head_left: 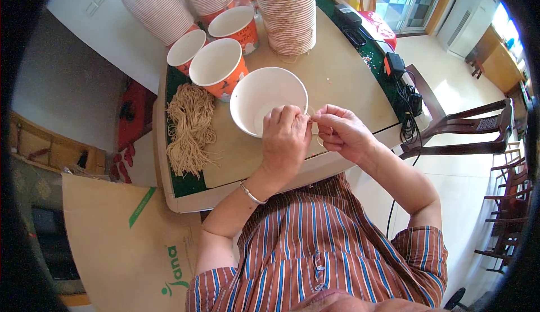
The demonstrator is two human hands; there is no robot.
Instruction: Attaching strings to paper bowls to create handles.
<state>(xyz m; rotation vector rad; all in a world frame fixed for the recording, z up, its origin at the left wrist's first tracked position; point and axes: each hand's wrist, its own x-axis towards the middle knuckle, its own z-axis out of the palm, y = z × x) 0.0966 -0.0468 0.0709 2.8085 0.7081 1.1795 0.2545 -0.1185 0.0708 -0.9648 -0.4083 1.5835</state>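
A white-lined paper bucket (247, 101) stands tilted toward me near the table's front edge. My left hand (286, 143) grips its right rim, with the fingers curled over into the opening. Just right of that rim, my right hand (346, 132) pinches a thin beige string (319, 141), which passes close to the left fingertips. Exactly how the string meets the bucket is hidden by my fingers. To the left lies a loose bundle of the same beige string (189, 126), its cut ends pointing toward me.
Three orange-patterned paper buckets (228, 82) stand behind. A tall nested stack of buckets (289, 22) rises at the back, with more wrapped stacks (157, 5) beside it. Power adapters and black cables (409, 98) lie along the table's right edge. A cardboard sheet (124, 233) leans at left; a wooden chair (472, 126) stands right.
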